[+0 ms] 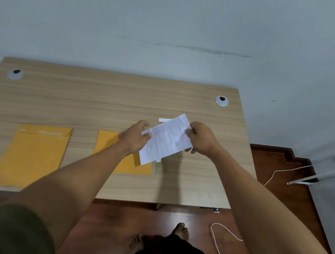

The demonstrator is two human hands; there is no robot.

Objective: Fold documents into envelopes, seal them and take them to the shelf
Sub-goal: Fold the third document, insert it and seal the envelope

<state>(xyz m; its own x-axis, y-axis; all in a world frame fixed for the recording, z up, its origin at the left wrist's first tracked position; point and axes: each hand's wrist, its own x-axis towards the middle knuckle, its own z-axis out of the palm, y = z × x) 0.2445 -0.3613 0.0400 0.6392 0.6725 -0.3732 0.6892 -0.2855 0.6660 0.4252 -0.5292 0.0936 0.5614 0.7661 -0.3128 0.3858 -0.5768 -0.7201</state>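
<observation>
A folded white document (165,140) with printed lines is held in the air above the wooden desk (105,101). My left hand (134,137) pinches its left edge and my right hand (202,139) grips its right edge. Under my left hand a yellow envelope (129,164) lies flat on the desk, partly hidden by my arm and the paper. A second yellow envelope (33,153) lies further left with its flap end pointing away from me. A small white strip (165,120) rests on the desk just behind the document.
Two round cable grommets (222,101) (15,73) sit near the desk's far corners, against a grey wall. A white cord (220,248) trails over the red-brown floor to the right, next to a metal rod (314,175). My bare feet stand in front of the desk.
</observation>
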